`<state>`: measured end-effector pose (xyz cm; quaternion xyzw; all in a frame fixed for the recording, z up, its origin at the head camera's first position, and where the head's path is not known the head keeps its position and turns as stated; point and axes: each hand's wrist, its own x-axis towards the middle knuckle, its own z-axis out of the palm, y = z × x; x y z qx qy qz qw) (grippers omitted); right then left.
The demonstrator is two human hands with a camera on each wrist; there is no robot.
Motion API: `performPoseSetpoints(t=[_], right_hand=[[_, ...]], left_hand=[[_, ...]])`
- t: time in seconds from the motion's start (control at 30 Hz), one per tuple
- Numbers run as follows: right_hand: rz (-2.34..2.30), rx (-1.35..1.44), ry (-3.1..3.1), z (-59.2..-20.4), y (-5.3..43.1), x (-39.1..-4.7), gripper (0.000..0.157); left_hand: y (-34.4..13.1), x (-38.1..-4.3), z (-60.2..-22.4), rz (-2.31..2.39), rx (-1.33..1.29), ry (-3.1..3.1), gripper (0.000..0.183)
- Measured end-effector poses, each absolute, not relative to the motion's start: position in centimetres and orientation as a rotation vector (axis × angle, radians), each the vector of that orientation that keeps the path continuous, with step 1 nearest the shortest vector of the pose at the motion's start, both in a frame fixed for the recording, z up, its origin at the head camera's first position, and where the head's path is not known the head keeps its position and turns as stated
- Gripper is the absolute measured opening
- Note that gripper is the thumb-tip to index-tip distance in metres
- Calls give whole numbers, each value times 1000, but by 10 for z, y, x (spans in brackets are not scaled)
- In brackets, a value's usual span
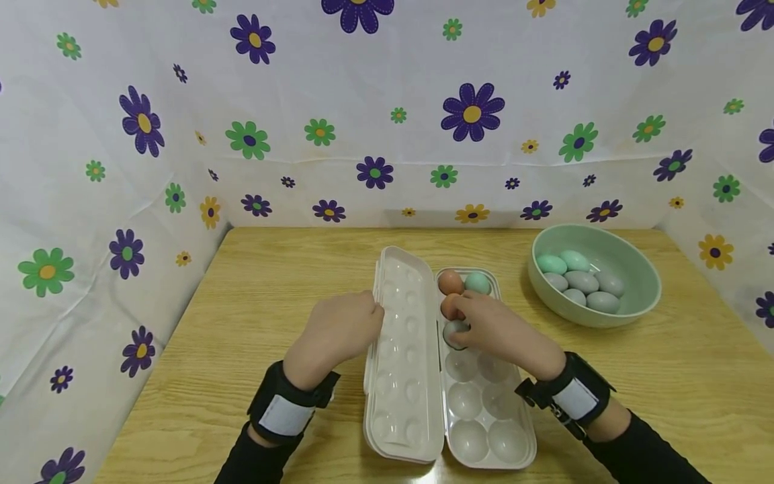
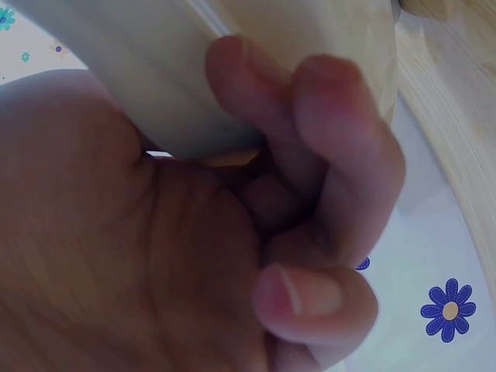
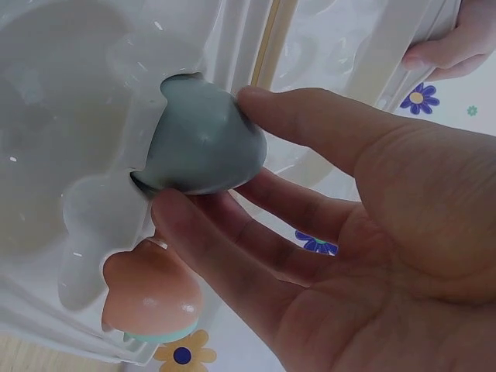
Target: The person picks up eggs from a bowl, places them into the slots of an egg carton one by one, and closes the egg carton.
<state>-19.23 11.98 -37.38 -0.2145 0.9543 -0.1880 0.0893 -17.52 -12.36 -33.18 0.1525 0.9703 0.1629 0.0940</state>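
A white plastic egg carton (image 1: 465, 407) stands open on the table, its lid (image 1: 406, 356) folded out to the left. With curled fingers my left hand (image 1: 342, 327) grips the lid's left edge; the lid passes between thumb and fingers in the left wrist view. Over the tray, my right hand (image 1: 504, 329) pinches a grey egg (image 3: 205, 138) that sits in a left-column cup, third from the far end. Two brown eggs (image 1: 450, 281) and a mint-green egg (image 1: 478, 282) occupy the far cups. Part of the second row is hidden behind my right hand.
A pale green bowl (image 1: 641, 299) at the right back holds several grey eggs (image 1: 603, 302) and two mint-green eggs (image 1: 575, 261). The wooden table (image 1: 272, 282) ends against a flower-printed cloth (image 1: 363, 94) at the back and sides.
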Motion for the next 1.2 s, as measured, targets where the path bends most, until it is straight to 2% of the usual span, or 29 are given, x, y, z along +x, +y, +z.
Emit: performPoseSetpoints(t=[0.47, 0.63, 1.0, 1.2], right_hand=[[-591, -597, 2771, -353, 135, -208, 19], [-568, -526, 2760, -338, 150, -221, 27], [-515, -306, 2790, -310, 210, -260, 42], [-506, -213, 2801, -306, 246, -279, 44]], left_hand=[[-123, -179, -333, 465, 434, 2870, 36], [-123, -178, -332, 470, 426, 2860, 36], [-123, -177, -332, 477, 416, 2856, 35], [-123, -178, -332, 468, 421, 2858, 35]])
